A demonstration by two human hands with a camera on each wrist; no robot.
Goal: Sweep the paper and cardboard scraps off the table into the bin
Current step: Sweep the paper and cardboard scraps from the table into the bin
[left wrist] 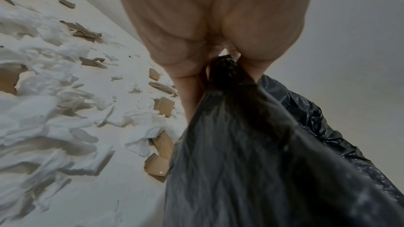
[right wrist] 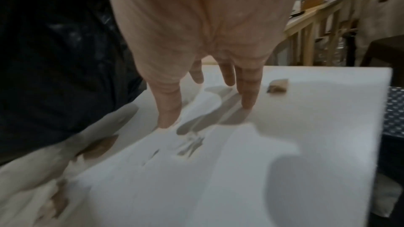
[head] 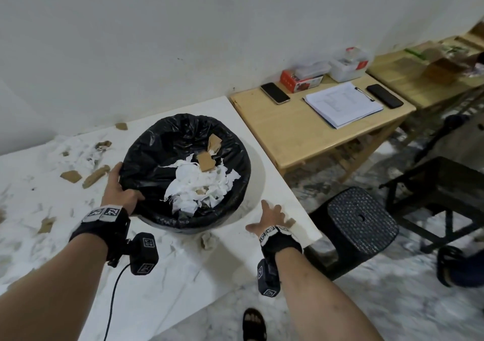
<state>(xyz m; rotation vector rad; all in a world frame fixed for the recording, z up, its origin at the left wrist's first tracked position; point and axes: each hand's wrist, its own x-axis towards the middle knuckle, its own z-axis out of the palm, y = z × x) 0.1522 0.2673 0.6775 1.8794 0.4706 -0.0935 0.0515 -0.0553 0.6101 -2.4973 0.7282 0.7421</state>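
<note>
Plain workroom or makeshift office, bare white wall point(head: 157, 39), wooden desks point(head: 301, 131) with clipboard paperwork point(head: 343, 103), phones point(head: 275, 93), storage boxes point(head: 348, 65), black plastic stool point(head: 358, 223), marbled floor point(head: 392, 301)

A white table point(head: 183, 275) stands against the wall and carries a bin point(head: 230, 141) lined with a black bag near its right end. Torn white paper scraps point(head: 78, 152) and brown cardboard scraps point(head: 95, 176) lie scattered to the bin's left, and one crumpled cardboard piece point(head: 209, 240) lies just in front of it.
</note>
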